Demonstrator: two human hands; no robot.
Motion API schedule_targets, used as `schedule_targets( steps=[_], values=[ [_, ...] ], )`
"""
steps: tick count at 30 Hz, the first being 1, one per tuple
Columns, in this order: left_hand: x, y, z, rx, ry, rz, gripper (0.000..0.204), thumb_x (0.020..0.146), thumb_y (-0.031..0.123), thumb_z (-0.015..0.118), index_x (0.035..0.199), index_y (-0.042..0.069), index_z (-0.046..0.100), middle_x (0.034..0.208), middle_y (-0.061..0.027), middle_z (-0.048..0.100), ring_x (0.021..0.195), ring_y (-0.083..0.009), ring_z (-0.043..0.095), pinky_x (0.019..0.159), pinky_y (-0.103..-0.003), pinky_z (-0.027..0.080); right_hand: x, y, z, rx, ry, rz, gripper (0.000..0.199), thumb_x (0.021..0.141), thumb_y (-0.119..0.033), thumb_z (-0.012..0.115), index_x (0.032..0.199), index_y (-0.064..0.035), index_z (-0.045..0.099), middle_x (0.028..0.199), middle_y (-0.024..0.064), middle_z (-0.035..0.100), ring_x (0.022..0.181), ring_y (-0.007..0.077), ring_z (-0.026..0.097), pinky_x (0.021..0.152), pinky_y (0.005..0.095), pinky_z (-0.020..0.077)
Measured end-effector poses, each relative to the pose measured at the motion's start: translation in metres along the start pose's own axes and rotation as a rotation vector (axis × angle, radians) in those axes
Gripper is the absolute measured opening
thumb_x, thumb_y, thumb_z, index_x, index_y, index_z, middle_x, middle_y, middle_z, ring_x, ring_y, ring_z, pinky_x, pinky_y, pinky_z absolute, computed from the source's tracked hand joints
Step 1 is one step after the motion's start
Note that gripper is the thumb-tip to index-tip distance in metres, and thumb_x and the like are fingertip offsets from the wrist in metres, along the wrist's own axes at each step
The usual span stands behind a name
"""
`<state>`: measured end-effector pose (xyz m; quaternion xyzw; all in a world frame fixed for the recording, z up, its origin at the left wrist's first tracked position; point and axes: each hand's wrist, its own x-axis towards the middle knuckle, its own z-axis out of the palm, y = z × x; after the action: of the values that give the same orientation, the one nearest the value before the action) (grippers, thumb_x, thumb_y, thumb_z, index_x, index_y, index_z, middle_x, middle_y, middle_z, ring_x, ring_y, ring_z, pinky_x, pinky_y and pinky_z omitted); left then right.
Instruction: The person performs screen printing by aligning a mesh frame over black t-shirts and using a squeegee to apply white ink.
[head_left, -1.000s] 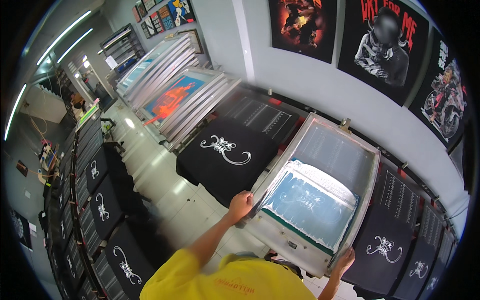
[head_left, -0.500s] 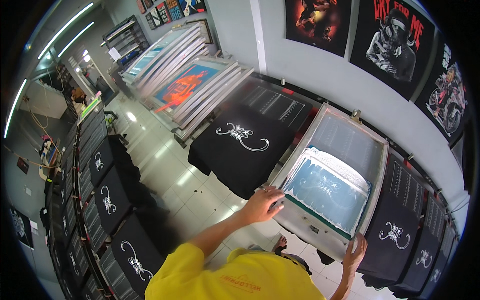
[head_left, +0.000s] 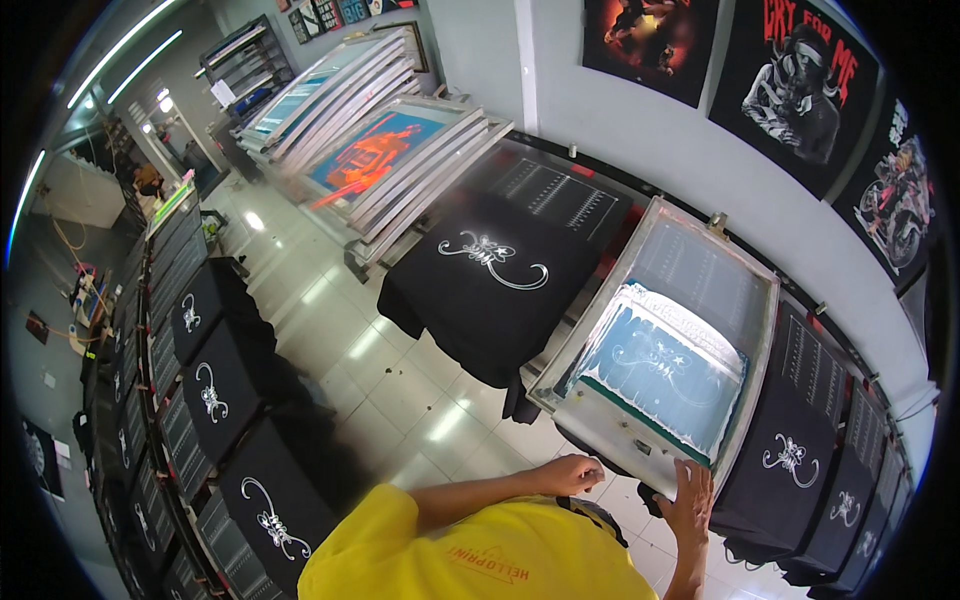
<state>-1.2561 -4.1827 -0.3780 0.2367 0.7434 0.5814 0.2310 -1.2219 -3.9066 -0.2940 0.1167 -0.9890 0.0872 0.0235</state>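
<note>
A silk screen point(head_left: 600, 415) in a pale metal frame lies over a printing station in front of me. Its blue mesh point(head_left: 660, 375) bears a scorpion-like design, with white ink point(head_left: 690, 325) banked along its far side. My right hand point(head_left: 690, 500) rests its stretched fingers on the near frame edge by the right corner; black cloth shows beside its thumb. In front of my yellow shirt, my left hand point(head_left: 575, 475) is closed with fingers curled, apart from the frame, and nothing shows in it. Left of the screen, a black T-shirt point(head_left: 450, 320) carries a white print.
Printed black shirts point(head_left: 790, 500) drape over stations at right; another row of shirts point(head_left: 205, 390) lines the left side. Stacked screens point(head_left: 420, 200) stand at the far left of my station. Between the rows runs a tiled floor point(head_left: 400, 385). A person point(head_left: 148, 182) is far back.
My left hand has let go of the screen frame's left near corner and come back toward my body, curling. My right hand has shifted left along the near edge, its fingers now stretched.
</note>
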Motion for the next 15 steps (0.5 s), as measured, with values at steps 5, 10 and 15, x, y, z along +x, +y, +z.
schedule_targets(
  steps=[5, 10, 15],
  values=[
    [-0.007, 0.058, -0.040, 0.601, 0.238, 0.246, 0.034, 0.082, 0.020, 0.066, 0.113, 0.006, 0.061, 0.122, -0.0167, 0.055, 0.113, -0.0342, 0.053, 0.087, -0.045, 0.046, 0.001, 0.004, -0.003, -0.038, -0.035, 0.000, 0.078, 0.056, -0.019, 0.086, 0.127, -0.0086, 0.054, 0.112, 0.0095, 0.057, 0.109, 0.0279, 0.052, 0.095, 0.0430, 0.0429],
    [0.012, 0.046, -0.084, 1.093, 0.108, 0.228, 0.052, 0.074, 0.023, 0.069, 0.120, 0.003, 0.056, 0.136, -0.0159, 0.045, 0.133, -0.0341, 0.035, 0.106, -0.053, 0.033, -0.004, 0.014, 0.003, -0.034, -0.052, 0.023, 0.091, 0.051, -0.021, 0.090, 0.133, -0.0097, 0.051, 0.115, 0.0109, 0.058, 0.110, 0.0291, 0.053, 0.095, 0.0427, 0.0427],
    [0.024, 0.031, -0.085, 1.155, -0.122, 0.122, 0.055, 0.071, 0.010, 0.064, 0.123, -0.005, 0.053, 0.137, -0.0184, 0.044, 0.132, -0.0359, 0.038, 0.110, -0.049, 0.032, -0.005, 0.006, -0.017, -0.075, -0.046, 0.011, 0.094, 0.051, -0.024, 0.091, 0.134, -0.0114, 0.050, 0.112, 0.0115, 0.058, 0.109, 0.0288, 0.053, 0.093, 0.0423, 0.0438]
  ],
)
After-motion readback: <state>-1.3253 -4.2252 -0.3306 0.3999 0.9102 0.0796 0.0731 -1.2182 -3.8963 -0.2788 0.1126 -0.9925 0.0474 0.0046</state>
